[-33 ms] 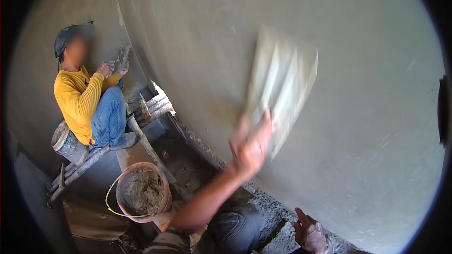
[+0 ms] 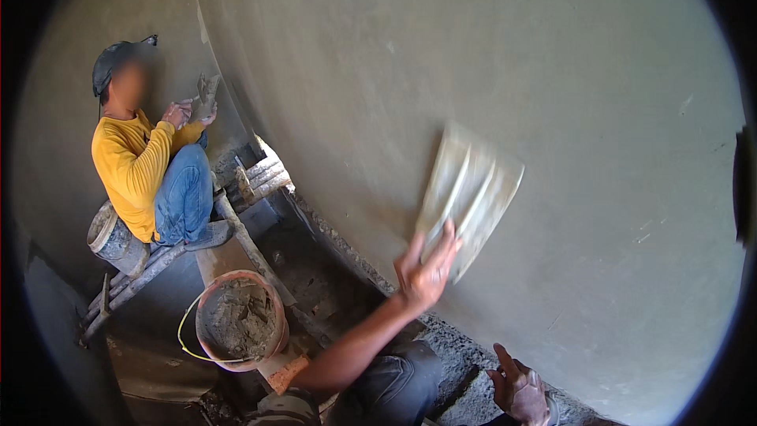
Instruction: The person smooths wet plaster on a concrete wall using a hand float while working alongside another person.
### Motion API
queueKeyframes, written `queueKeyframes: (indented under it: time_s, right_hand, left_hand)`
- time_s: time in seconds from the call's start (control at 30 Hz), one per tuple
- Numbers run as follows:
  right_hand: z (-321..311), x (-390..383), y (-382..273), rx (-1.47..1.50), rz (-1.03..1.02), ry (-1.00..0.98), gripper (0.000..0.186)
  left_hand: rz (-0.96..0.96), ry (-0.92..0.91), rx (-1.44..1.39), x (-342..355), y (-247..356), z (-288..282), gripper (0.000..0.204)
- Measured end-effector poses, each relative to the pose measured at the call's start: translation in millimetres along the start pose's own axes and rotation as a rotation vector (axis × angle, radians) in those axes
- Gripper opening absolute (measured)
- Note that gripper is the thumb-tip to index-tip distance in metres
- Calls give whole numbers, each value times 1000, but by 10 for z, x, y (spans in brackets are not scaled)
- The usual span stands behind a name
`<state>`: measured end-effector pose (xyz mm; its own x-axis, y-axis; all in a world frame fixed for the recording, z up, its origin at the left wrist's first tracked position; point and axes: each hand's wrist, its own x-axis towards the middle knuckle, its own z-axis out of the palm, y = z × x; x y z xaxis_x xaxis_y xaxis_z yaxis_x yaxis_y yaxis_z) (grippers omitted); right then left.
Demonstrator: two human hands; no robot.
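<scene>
My left hand (image 2: 424,274) grips the near end of a pale, flat plastering float (image 2: 473,197) with raised ribs along its back. The float lies against the grey plastered wall (image 2: 599,150), tilted toward the upper right. How my fingers close under it is partly hidden. At the lower right, my right hand (image 2: 522,394), smeared with plaster, is low beside the wall's foot. Its fingers are apart and no object shows in it. Left of my forearm stands an orange bucket (image 2: 281,331) of wet grey mortar, its yellowish handle folded down.
A co-worker in a yellow top (image 2: 130,166) sits at the left on a plaster-stained bucket (image 2: 118,244), holding a trowel (image 2: 206,95). Poles (image 2: 146,280) and planks lie beneath them. Rough rubble (image 2: 465,379) runs along the wall's foot. My knee (image 2: 394,386) is bent below my forearm.
My left hand and the float have moved down the wall and now appear sharper. My right hand and the co-worker stay nearly the same.
</scene>
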<state>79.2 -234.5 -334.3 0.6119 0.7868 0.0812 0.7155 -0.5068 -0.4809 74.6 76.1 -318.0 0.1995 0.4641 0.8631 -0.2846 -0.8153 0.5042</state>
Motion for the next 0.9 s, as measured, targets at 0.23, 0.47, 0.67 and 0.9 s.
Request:
queueKeyframes:
  time_s: [0.23,0.47,0.67,0.9]
  right_hand:
    - [-196,-203,-33,-128,157,-122,51]
    - [-46,-161,117,74,-73,-21,54]
    - [-9,-264,256,131,135,-156,58]
    - [91,-80,348,53,38,-194,57]
  left_hand:
    - [-26,161,230,1875,350,-308,25]
    - [-39,36,357,-519,9,-23,35]
    - [319,239,409,2804,944,-203,24]
    - [88,359,399,2964,-636,-1108,29]
